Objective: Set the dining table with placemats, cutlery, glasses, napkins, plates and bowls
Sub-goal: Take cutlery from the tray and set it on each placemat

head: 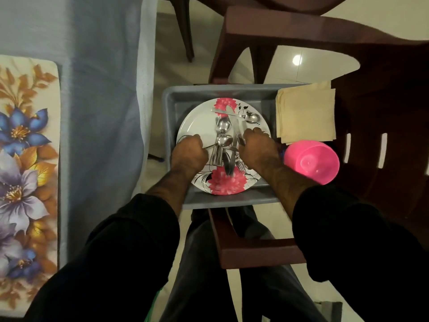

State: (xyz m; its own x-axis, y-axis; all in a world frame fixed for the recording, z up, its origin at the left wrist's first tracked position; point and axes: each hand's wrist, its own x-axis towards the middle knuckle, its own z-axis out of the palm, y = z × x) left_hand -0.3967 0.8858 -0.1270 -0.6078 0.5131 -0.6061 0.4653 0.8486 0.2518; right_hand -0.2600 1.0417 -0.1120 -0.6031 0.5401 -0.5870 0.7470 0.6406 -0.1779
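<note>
Blue-clothed table (pixel 102 66), pale tiled floor (pixel 301 66)

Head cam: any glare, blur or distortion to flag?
Head view: dim overall; a lamp glare spot on the floor tile; wide-angle bending at the chair; the placemat is soft at the left edge; the cutlery on the plate shows slight blur.

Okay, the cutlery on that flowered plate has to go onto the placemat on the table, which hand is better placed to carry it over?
Probably the left hand. It is at the cutlery and on the side of the placemat; the right hand would have to cross over.
</note>
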